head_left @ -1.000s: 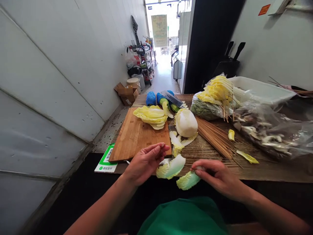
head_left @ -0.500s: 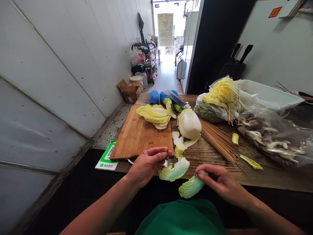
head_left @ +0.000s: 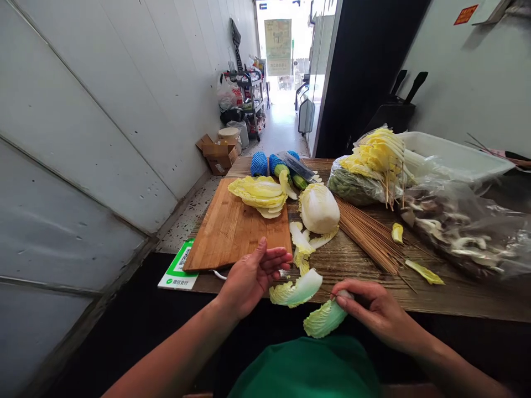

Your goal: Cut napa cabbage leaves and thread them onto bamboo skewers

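My left hand (head_left: 253,276) is open, palm turned up and fingers apart, with nothing in it. Just right of it a napa cabbage leaf (head_left: 296,289) hangs over the table's near edge; what supports it I cannot tell. My right hand (head_left: 369,304) pinches another napa cabbage leaf (head_left: 324,318) by its white end, between thumb and fingers. A thin dark stick, perhaps a skewer, shows faintly between the two leaves. Beyond the hands, a napa cabbage head (head_left: 319,209) stands beside loose leaf pieces (head_left: 302,243). More leaves (head_left: 259,193) are piled on the wooden cutting board (head_left: 232,232).
Bamboo skewers (head_left: 367,235) lie fanned on the table. Skewered yellow leaves (head_left: 375,155) rest on a bag of greens (head_left: 350,185). A bag of sliced mushrooms (head_left: 464,237) and a white tray (head_left: 456,160) are at right. A cleaver (head_left: 296,166) lies over netted zucchini behind.
My left hand has opened from a pinch, its thumb lifting and its fingers spreading. The right hand keeps its hold on the leaf. The view has shifted slightly.
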Tool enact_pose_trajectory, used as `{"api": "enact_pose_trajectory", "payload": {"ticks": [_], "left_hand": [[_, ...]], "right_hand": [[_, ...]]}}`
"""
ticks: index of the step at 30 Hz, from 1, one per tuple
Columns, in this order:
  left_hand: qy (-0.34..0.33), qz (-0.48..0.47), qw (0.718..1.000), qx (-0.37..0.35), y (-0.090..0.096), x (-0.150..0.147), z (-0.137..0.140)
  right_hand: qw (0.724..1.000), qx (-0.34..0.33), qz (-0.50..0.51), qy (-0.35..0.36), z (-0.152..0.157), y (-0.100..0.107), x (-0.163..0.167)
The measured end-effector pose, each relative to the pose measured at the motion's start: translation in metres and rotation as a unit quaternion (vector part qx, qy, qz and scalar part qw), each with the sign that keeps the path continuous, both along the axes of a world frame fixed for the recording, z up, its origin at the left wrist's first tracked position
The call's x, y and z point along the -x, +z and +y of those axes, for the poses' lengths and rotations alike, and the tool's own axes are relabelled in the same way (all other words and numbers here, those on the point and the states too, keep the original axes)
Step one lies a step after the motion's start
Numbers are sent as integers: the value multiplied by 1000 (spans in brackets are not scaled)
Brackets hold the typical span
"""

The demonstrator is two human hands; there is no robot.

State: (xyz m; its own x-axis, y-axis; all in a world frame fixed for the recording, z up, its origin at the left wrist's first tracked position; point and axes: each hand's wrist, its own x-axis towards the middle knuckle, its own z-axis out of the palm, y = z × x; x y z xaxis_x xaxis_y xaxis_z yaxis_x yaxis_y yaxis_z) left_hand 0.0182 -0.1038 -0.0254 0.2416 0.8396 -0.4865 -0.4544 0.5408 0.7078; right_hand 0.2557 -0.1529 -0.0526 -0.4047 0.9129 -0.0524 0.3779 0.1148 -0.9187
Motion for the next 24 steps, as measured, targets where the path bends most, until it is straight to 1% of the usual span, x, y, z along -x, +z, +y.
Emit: {"api": "enact_pose_trajectory", "payload": {"ticks": [6,13,24], "left_hand": [[-7,-9,1000,6,-1,0,1],[-44,-1,998,-45,-3,-3,-1],[-54,27,996,-58,-3,-4,-4]], "right_hand": [[1000,-3,0,-3,0,-1,-1],[1000,-6,-4,-8,1,-1,0],[1000,2,-15,-14,-1,0,-1]]}}
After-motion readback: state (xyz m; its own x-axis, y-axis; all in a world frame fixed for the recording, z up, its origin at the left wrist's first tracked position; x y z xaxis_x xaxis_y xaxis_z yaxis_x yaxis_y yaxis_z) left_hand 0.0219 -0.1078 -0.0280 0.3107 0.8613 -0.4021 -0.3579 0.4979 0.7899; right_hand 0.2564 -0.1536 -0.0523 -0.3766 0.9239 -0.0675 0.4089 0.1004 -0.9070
